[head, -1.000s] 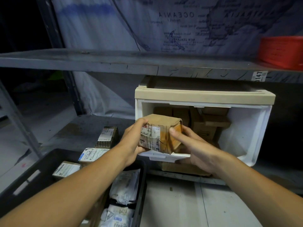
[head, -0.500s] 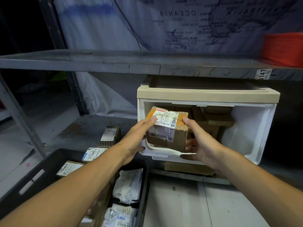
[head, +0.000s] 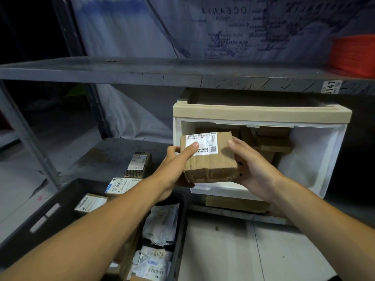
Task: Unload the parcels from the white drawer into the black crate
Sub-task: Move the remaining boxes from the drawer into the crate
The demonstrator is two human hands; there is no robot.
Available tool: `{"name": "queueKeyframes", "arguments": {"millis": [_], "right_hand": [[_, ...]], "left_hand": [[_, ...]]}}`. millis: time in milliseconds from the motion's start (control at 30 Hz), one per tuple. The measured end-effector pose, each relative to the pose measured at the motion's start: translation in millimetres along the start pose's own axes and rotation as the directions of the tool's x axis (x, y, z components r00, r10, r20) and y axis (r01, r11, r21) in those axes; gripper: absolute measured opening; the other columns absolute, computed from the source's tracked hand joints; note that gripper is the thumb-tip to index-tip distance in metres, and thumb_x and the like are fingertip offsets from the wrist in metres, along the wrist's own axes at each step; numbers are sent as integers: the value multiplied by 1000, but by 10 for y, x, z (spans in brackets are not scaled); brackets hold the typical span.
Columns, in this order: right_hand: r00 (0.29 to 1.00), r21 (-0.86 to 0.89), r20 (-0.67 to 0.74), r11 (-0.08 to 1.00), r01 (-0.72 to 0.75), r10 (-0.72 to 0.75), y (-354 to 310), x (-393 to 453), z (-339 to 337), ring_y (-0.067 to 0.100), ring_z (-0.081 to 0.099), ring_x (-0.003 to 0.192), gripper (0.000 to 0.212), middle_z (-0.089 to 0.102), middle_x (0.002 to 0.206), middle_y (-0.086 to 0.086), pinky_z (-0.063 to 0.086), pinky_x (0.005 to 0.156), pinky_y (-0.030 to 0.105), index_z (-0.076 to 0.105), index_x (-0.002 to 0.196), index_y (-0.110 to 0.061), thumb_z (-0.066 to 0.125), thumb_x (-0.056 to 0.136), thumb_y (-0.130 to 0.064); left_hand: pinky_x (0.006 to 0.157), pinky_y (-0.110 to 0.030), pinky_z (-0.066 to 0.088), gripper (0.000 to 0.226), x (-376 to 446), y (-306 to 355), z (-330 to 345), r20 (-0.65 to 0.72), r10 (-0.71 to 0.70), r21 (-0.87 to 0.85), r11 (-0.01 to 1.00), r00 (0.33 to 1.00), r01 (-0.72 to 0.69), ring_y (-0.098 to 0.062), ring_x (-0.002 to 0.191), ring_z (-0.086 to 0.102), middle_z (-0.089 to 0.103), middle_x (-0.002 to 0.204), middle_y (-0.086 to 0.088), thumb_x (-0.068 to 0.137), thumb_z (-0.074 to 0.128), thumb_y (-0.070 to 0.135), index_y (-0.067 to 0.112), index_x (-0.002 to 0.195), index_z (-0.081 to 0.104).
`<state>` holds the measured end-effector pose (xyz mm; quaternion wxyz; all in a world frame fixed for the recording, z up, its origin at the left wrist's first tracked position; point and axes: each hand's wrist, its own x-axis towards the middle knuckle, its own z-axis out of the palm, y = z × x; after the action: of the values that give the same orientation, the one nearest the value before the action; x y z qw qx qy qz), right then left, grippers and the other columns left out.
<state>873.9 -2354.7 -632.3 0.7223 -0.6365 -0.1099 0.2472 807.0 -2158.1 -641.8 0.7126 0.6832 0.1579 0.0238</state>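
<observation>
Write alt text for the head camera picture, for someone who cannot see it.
Two bare hands, the left hand and the right hand, hold a labelled cardboard parcel in front of an open white drawer with more brown boxes inside. A black crate of parcels sits below left.

I hold a brown cardboard parcel (head: 211, 159) in front of the white drawer (head: 310, 159), its white printed label facing me, my left hand (head: 174, 165) under and along its left side with the thumb on the label, my right hand (head: 253, 171) cupping its right side. The drawer, beige-topped, stands open on the shelf with more brown parcels (head: 269, 140) stacked at its back. The black crate (head: 50, 218) sits low to my left, holding labelled boxes (head: 121, 185) and white mailer bags (head: 160, 226)
</observation>
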Motion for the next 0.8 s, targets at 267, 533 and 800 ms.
{"name": "queueKeyframes", "arguments": {"millis": [267,533,800], "right_hand": [[976,-12,-18,977,-215,215,-8,-40,3,30,66,109,41,72,115,11,54,80,40,69,121,-32,53,96,-60],[989,-40,25,989,-146,147,-23,-49,1,29,67,102,41,71,123,15,60,78,42,67,125,-16,73,84,-22],[985,-186,67,968,166,-156,-81,-119,43,29,60,124,98,52,141,-4,55,100,52,53,139,-40,80,67,20]], "left_hand": [[76,-46,60,83,-45,9,-120,236,-173,-1,984,956,179,-31,117,65,64,132,-8,65,52,88,45,136,56],[98,-49,51,38,41,-4,-128,101,-116,-131,983,988,129,-29,115,64,68,130,-14,95,59,50,25,121,71],[73,-57,58,53,-40,137,-120,91,-163,-245,952,982,181,-40,114,66,71,124,-15,84,67,60,26,125,70]]}}
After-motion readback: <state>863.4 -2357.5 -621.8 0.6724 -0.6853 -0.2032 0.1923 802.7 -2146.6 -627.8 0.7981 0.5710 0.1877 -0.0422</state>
